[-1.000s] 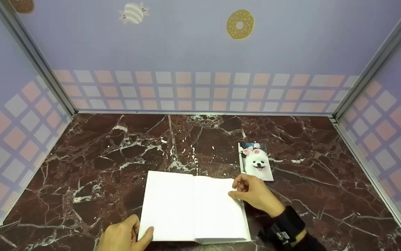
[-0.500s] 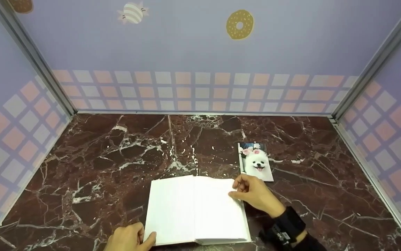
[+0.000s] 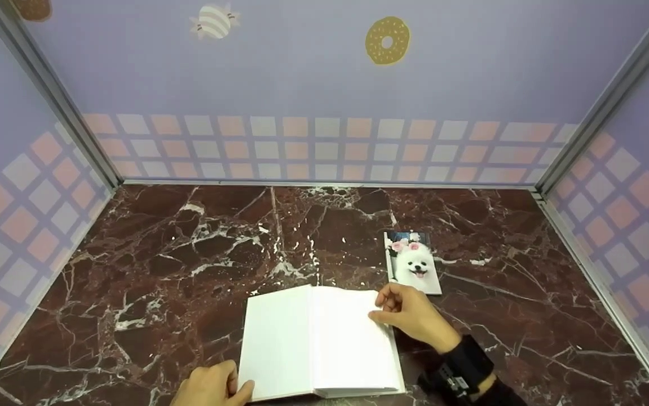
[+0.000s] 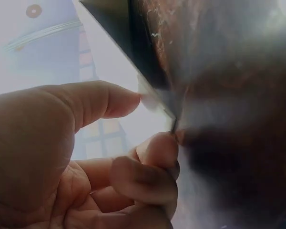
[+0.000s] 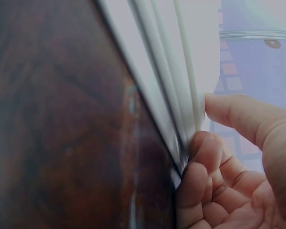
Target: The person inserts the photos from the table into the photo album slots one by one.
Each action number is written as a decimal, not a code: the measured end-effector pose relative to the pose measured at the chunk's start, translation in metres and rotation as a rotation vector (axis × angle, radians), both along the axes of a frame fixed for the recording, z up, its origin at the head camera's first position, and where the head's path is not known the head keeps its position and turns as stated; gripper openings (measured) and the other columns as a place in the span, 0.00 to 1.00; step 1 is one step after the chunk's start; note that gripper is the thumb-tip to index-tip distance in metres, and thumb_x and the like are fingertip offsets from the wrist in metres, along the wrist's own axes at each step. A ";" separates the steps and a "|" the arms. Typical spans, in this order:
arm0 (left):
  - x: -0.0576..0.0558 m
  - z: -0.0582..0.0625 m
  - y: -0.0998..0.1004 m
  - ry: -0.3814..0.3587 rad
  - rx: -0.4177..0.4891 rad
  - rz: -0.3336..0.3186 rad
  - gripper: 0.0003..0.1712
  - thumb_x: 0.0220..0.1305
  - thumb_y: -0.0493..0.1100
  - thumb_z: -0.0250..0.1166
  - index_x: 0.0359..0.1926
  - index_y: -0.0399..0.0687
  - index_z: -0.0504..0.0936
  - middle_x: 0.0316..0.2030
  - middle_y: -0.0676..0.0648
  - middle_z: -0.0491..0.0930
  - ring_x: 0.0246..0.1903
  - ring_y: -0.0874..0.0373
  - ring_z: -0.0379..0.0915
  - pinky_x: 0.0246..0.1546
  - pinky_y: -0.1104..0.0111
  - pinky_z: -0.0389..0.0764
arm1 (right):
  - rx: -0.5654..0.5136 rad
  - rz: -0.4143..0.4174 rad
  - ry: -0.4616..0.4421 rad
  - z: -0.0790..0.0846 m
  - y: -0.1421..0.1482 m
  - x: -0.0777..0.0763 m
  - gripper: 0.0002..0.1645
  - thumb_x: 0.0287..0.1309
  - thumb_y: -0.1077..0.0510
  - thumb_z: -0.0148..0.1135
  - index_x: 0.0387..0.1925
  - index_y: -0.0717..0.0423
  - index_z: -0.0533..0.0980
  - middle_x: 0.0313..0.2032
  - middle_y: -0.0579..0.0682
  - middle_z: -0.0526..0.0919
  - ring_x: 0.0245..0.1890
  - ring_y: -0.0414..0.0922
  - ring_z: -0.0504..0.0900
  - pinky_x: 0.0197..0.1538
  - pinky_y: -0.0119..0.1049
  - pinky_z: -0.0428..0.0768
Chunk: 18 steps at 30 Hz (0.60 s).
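Head view: left hand (image 3: 208,385), cropped at bottom, and right hand (image 3: 410,316), both clamped on open book (image 3: 327,344)

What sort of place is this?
Likely a small staged work booth: marble-patterned tabletop, lilac printed panels on three sides, and grey metal posts at the two far corners.
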<state>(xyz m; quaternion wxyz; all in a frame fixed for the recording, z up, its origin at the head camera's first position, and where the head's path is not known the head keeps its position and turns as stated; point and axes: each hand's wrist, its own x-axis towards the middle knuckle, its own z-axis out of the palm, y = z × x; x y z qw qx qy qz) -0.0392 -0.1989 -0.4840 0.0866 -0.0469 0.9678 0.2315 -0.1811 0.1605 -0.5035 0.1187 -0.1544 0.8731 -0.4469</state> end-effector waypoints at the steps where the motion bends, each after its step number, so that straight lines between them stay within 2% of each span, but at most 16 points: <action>1: -0.001 0.003 0.001 -0.007 -0.011 -0.001 0.23 0.53 0.51 0.72 0.17 0.51 0.67 0.12 0.54 0.65 0.14 0.60 0.60 0.17 0.67 0.62 | 0.000 -0.003 0.002 0.000 0.001 0.000 0.15 0.54 0.51 0.75 0.36 0.53 0.77 0.26 0.44 0.75 0.22 0.36 0.70 0.25 0.26 0.68; 4: -0.004 0.013 0.007 0.019 -0.067 -0.019 0.22 0.53 0.54 0.74 0.21 0.52 0.69 0.15 0.54 0.67 0.16 0.59 0.62 0.18 0.65 0.65 | 0.000 -0.002 0.004 0.000 0.001 0.000 0.16 0.54 0.51 0.75 0.36 0.53 0.77 0.26 0.43 0.75 0.22 0.36 0.70 0.25 0.26 0.69; 5: -0.004 0.016 0.009 0.058 -0.084 -0.034 0.21 0.52 0.55 0.74 0.23 0.53 0.70 0.17 0.55 0.67 0.17 0.60 0.63 0.19 0.65 0.66 | -0.002 -0.001 0.002 0.000 0.001 0.000 0.16 0.53 0.51 0.75 0.36 0.53 0.77 0.26 0.43 0.76 0.22 0.36 0.71 0.25 0.26 0.69; 7: -0.006 0.022 0.015 0.187 -0.096 -0.092 0.20 0.50 0.56 0.76 0.28 0.54 0.73 0.21 0.57 0.68 0.19 0.63 0.64 0.19 0.66 0.69 | -0.003 0.000 0.004 0.000 0.001 0.000 0.16 0.53 0.51 0.75 0.36 0.54 0.77 0.26 0.43 0.75 0.22 0.36 0.71 0.25 0.25 0.69; 10: -0.011 0.029 0.026 0.402 -0.095 -0.240 0.21 0.49 0.58 0.76 0.38 0.55 0.79 0.32 0.57 0.77 0.27 0.62 0.75 0.27 0.64 0.80 | -0.004 -0.004 0.007 0.000 0.001 0.000 0.16 0.53 0.51 0.75 0.36 0.54 0.77 0.26 0.44 0.76 0.22 0.36 0.71 0.24 0.26 0.69; 12: -0.017 0.031 0.034 0.487 -0.079 -0.361 0.28 0.49 0.60 0.76 0.47 0.53 0.81 0.43 0.51 0.82 0.38 0.56 0.81 0.40 0.58 0.85 | -0.001 -0.005 0.008 0.000 0.001 0.001 0.16 0.53 0.51 0.75 0.36 0.54 0.77 0.26 0.44 0.76 0.21 0.36 0.71 0.24 0.26 0.69; 14: -0.022 0.031 0.043 0.497 -0.059 -0.473 0.37 0.50 0.64 0.75 0.57 0.51 0.79 0.59 0.44 0.79 0.55 0.48 0.80 0.54 0.49 0.81 | -0.001 -0.006 0.004 0.000 0.001 0.000 0.16 0.54 0.50 0.75 0.36 0.54 0.77 0.26 0.44 0.76 0.21 0.36 0.70 0.24 0.26 0.69; 16: -0.026 0.030 0.053 0.450 -0.042 -0.561 0.45 0.50 0.67 0.73 0.66 0.51 0.74 0.69 0.40 0.70 0.65 0.43 0.72 0.62 0.43 0.74 | -0.003 -0.007 0.000 0.000 0.001 0.000 0.17 0.54 0.50 0.75 0.36 0.54 0.77 0.26 0.45 0.76 0.22 0.37 0.71 0.24 0.26 0.69; 18: -0.030 0.028 0.062 0.394 -0.047 -0.629 0.51 0.51 0.70 0.70 0.72 0.53 0.68 0.75 0.39 0.60 0.72 0.42 0.62 0.67 0.40 0.67 | -0.003 -0.013 -0.001 -0.001 0.001 0.000 0.17 0.53 0.50 0.75 0.36 0.54 0.77 0.26 0.45 0.76 0.22 0.37 0.70 0.24 0.26 0.69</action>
